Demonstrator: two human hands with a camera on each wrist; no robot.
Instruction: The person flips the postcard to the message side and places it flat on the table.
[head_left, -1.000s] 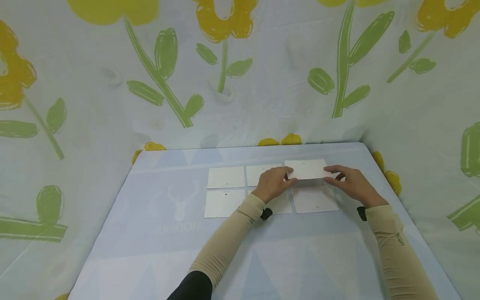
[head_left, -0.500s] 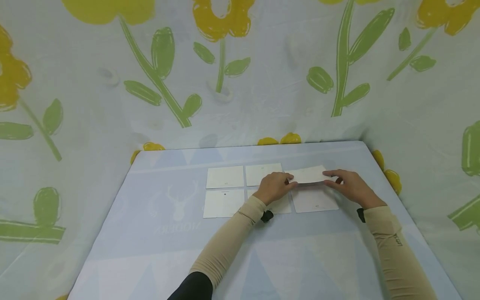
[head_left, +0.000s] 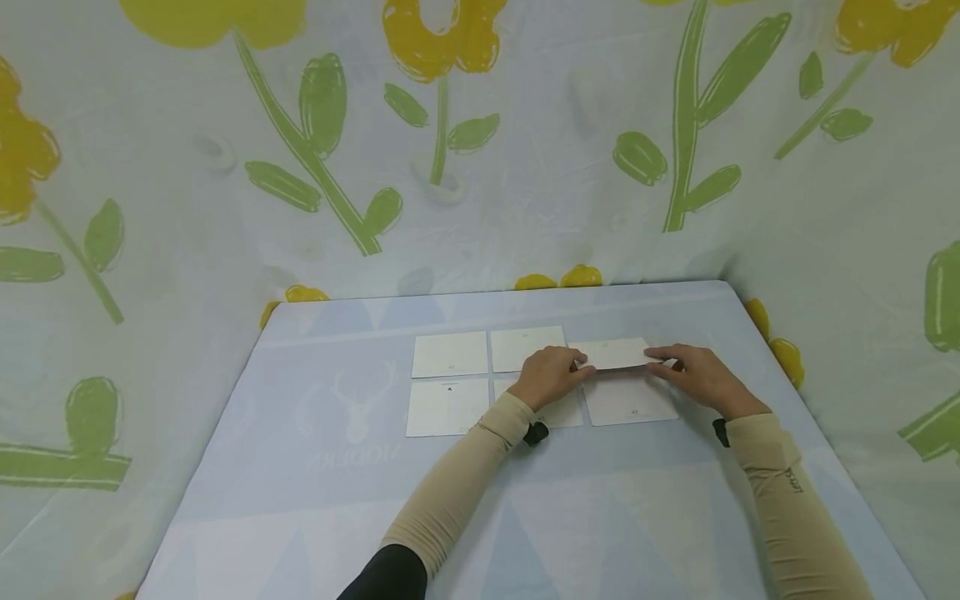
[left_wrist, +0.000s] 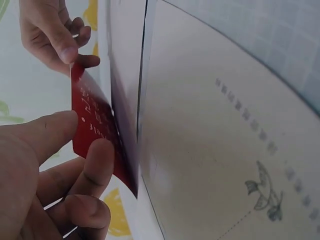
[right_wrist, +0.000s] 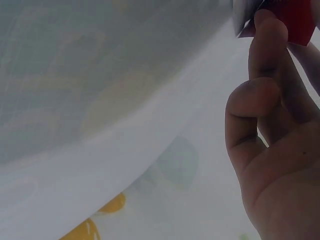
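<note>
A postcard-like card (head_left: 611, 353), white on the side facing up, hangs tilted low over the table's back right. My left hand (head_left: 550, 375) pinches its left end between thumb and fingers. Its right end is pinched by my right hand (head_left: 701, 379). In the left wrist view the card's underside (left_wrist: 92, 112) is red with white lettering, too blurred to read. Right in front of it lies a white card (head_left: 633, 400). A bird drawing and a dotted line mark the near card (left_wrist: 210, 130) in the left wrist view. The right wrist view shows the right hand (right_wrist: 280, 125) with the red corner at its fingertips.
Further white cards lie in two rows: back left (head_left: 450, 354), back middle (head_left: 527, 346), front left (head_left: 447, 407) and front middle (head_left: 558, 410), partly under my left forearm. The pale blue table (head_left: 300, 483) meets a flower-patterned curtain (head_left: 525, 167) behind and at both sides.
Both hands have lowered the card toward the table, and its white side looks narrower from the head view. Both hands keep their pinch. The lying cards have stayed put.
</note>
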